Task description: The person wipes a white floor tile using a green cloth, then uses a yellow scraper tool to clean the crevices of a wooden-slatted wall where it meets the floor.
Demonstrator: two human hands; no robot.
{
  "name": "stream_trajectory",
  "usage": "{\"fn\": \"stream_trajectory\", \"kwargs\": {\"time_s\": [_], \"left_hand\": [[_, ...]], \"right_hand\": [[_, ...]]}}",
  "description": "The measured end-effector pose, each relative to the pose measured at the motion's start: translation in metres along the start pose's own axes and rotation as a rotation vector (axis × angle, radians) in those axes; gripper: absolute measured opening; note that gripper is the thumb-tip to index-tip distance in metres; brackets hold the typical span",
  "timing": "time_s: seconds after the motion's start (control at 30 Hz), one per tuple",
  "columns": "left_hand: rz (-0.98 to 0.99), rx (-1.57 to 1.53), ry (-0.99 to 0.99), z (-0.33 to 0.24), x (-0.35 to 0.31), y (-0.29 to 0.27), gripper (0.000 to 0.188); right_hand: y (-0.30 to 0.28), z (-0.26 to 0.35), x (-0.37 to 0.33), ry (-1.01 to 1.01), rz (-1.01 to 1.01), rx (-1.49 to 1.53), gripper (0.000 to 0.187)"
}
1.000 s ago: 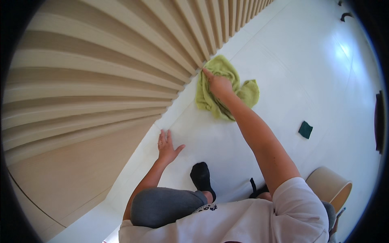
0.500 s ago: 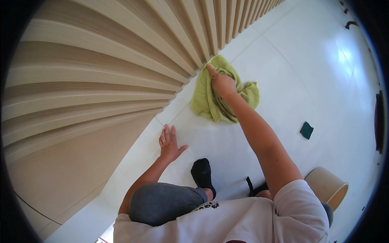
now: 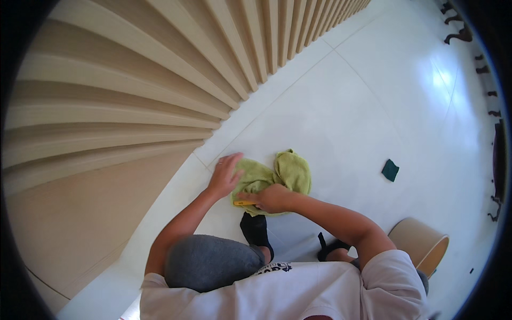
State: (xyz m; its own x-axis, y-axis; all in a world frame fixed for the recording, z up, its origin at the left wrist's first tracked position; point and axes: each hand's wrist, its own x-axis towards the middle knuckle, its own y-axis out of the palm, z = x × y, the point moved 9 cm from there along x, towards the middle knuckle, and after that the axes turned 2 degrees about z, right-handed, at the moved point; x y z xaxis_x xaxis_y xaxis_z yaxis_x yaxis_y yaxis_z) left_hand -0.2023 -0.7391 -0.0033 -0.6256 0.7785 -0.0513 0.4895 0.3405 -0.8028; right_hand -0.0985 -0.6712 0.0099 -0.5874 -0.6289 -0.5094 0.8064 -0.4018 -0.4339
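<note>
A crumpled yellow-green cloth (image 3: 292, 169) lies bunched on the white tiled floor, just beyond my black-socked foot. My right hand (image 3: 274, 199) is closed at its near side on a slim yellow tool (image 3: 245, 202), whose end sticks out to the left past the fingers. The tool's kind cannot be made out, as the palm hides the remainder. My left hand (image 3: 224, 178), a ring on one finger, is at the cloth's left edge. Its fingers are stretched out and slightly blurred, and nothing shows in them.
Pale wooden slats (image 3: 213, 69) rise along the left and far left. A small dark green pad (image 3: 390, 170) lies on the floor to the right. Nearer me on that side is a beige cylinder (image 3: 418, 242) on its side. Dark curved furniture legs (image 3: 460, 36) line the far right.
My right hand has come back from the slats toward me, bringing the cloth along. The yellow tool now shows in it. My left hand has lifted off the bare floor to the cloth's edge.
</note>
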Motion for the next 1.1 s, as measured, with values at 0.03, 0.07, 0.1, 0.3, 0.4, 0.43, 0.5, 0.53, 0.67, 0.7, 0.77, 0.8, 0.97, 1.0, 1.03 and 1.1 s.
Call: {"fn": "stream_trajectory", "kwargs": {"time_s": [0.03,0.07,0.1,0.3,0.4,0.43,0.5,0.53,0.67,0.7,0.77,0.8,0.97,1.0,1.03,1.1], "left_hand": [[0.044,0.038,0.031,-0.013,0.004,0.013,0.052],[0.085,0.076,0.07,-0.026,0.008,0.022,0.055],[0.087,0.17,0.061,-0.027,0.007,0.027,0.061],[0.469,0.024,-0.15,0.011,-0.007,0.064,0.044],[0.503,-0.832,-0.578,-0.01,-0.007,0.062,0.04],[0.574,-0.943,-0.598,-0.024,-0.012,0.052,0.041],[0.724,-1.155,-0.627,-0.055,-0.017,0.024,0.043],[0.802,-1.135,-0.541,-0.084,-0.013,0.004,0.044],[0.926,-1.048,-0.087,-0.199,0.018,-0.044,0.047],[0.903,-1.02,0.05,-0.223,0.033,-0.044,0.047],[0.515,-0.372,0.638,-0.265,0.077,-0.046,0.049],[0.46,-0.185,0.738,-0.268,0.097,-0.02,0.05],[0.016,0.214,0.588,-0.216,0.234,0.099,0.043],[-0.128,0.179,0.529,-0.219,0.262,0.11,0.038],[-0.27,0.154,0.451,-0.217,0.283,0.114,0.034],[-0.323,0.02,0.389,-0.235,0.337,0.123,0.033]], "right_hand": [[-0.013,0.001,-0.01,-0.029,-0.084,0.022,0.051],[-0.029,-0.004,-0.028,-0.055,-0.173,0.04,0.049],[-0.045,-0.008,-0.046,-0.087,-0.263,0.058,0.048],[-0.107,-0.159,-0.167,0.119,-1.174,0.945,0.017],[-0.094,-0.245,-0.252,0.092,-1.692,1.174,0.02],[-0.091,-0.256,-0.271,0.051,-1.764,1.216,0.018],[-0.09,-0.266,-0.299,-0.012,-1.88,1.256,0.018],[-0.086,-0.273,-0.311,-0.03,-1.921,1.263,0.018],[-0.077,-0.318,-0.299,-0.264,-1.707,1.553,0.023],[-0.075,-0.328,-0.297,-0.301,-1.665,1.616,0.025],[-0.065,-0.354,-0.298,-0.362,-1.638,1.71,0.029],[-0.055,-0.365,-0.305,-0.38,-1.719,1.759,0.03],[-0.038,-0.37,-0.288,-0.457,-1.828,1.843,0.035],[-0.04,-0.375,-0.289,-0.438,-1.784,1.8,0.035],[-0.044,-0.372,-0.282,-0.405,-1.741,1.811,0.036],[-0.043,-0.373,-0.281,-0.333,-1.716,1.788,0.036]]}}
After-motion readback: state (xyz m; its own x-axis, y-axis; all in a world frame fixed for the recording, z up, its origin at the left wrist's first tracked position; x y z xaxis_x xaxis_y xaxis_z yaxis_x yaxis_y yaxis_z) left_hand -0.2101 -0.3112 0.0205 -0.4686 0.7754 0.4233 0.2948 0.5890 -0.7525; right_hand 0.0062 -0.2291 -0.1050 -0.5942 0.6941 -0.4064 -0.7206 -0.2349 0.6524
